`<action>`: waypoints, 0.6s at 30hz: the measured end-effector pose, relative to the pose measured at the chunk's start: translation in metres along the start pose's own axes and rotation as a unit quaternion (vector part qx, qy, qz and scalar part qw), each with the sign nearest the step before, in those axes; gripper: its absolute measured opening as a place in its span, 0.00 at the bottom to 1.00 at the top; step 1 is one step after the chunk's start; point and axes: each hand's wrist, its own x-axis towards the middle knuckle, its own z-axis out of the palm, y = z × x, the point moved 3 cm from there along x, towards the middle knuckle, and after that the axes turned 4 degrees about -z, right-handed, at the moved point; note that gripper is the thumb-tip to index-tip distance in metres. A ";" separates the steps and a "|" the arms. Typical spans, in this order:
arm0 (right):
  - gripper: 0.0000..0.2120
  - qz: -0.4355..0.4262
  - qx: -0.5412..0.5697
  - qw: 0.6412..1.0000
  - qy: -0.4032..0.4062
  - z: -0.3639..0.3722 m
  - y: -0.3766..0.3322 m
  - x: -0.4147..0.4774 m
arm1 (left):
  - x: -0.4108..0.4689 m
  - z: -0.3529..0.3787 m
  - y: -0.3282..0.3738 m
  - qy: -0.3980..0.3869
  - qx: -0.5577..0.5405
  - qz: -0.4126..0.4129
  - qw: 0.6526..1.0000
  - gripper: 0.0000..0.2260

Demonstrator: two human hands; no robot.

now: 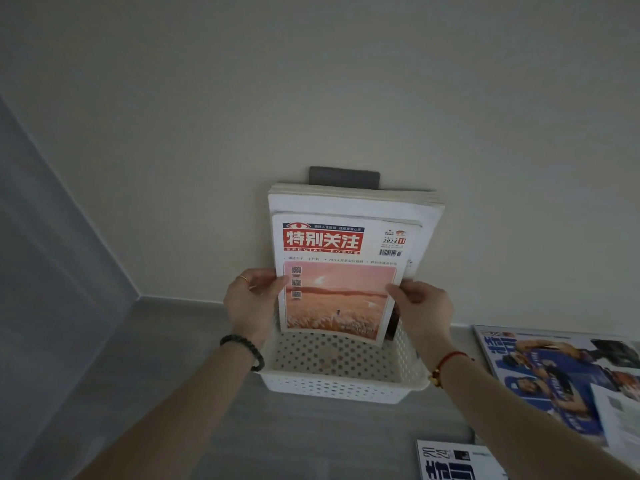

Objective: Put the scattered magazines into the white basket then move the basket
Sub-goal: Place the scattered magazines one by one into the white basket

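A white perforated basket (332,388) stands on the grey floor against the wall. Several magazines stand upright in it, leaning on the wall; the front one has a red title block and a pink sunset picture (341,282). My left hand (251,303) grips that magazine's left edge and my right hand (420,306) grips its right edge, both above the basket. Its lower edge hangs just inside the basket's back half. A larger white magazine (356,202) stands behind it.
On the floor to the right lies a large magazine with people in blue shirts (554,375), a white sheet (620,417) overlapping it. Another magazine (450,460) lies at the bottom edge. A dark wall plate (344,176) sits above the stack. A wall corner is at left.
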 end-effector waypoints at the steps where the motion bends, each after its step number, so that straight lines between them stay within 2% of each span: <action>1: 0.03 0.006 0.006 1.000 0.010 0.000 0.001 0.001 | 0.002 0.001 0.000 0.005 0.012 0.002 1.000 0.07; 9: 0.05 0.022 0.013 1.000 -0.014 -0.026 0.010 -0.009 | -0.016 -0.003 0.000 -0.006 0.005 -0.004 1.000 0.09; 14: 0.08 0.019 0.031 0.999 -0.005 -0.093 0.030 -0.043 | -0.067 -0.002 -0.001 -0.073 -0.019 -0.014 0.997 0.06; 18: 0.07 0.051 0.037 0.998 0.012 -0.162 0.058 -0.071 | -0.125 0.015 0.004 -0.117 -0.010 0.007 0.993 0.06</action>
